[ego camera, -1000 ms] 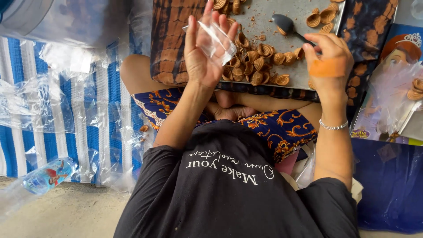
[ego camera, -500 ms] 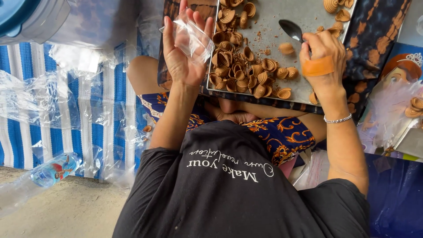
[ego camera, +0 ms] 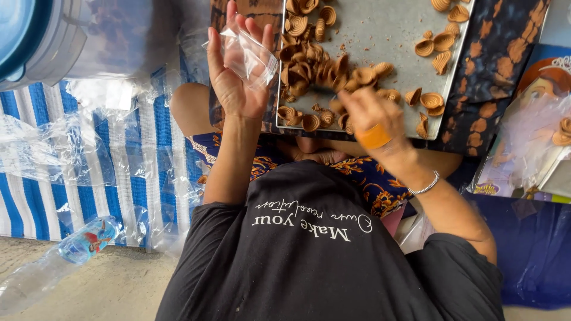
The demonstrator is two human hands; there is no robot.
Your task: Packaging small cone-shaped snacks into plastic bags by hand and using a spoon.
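Left hand [ego camera: 235, 77] upper centre-left, fingers spread, clear bag [ego camera: 250, 50] against fingertips. Right hand [ego camera: 369, 116] blurred over shell snacks [ego camera: 315, 68] on tray [ego camera: 386, 35]; grip unclear.

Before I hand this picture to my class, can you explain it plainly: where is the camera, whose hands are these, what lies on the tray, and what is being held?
The camera sits on the person's head and looks straight down, so you see their black shirt at the bottom and both bare arms reaching forward. No machine is involved.

In front of them lies a grey metal tray with many small brown curled, shell-shaped pieces, heaped at its near left part and scattered elsewhere.

The left hand is raised, palm open, with a small clear plastic bag resting against its fingers. The right hand is over the pile; it is blurred, so what it grips cannot be told. It wears an orange band and a silver bracelet.

To the left are a blue striped cloth, loose clear plastic and a plastic bottle.
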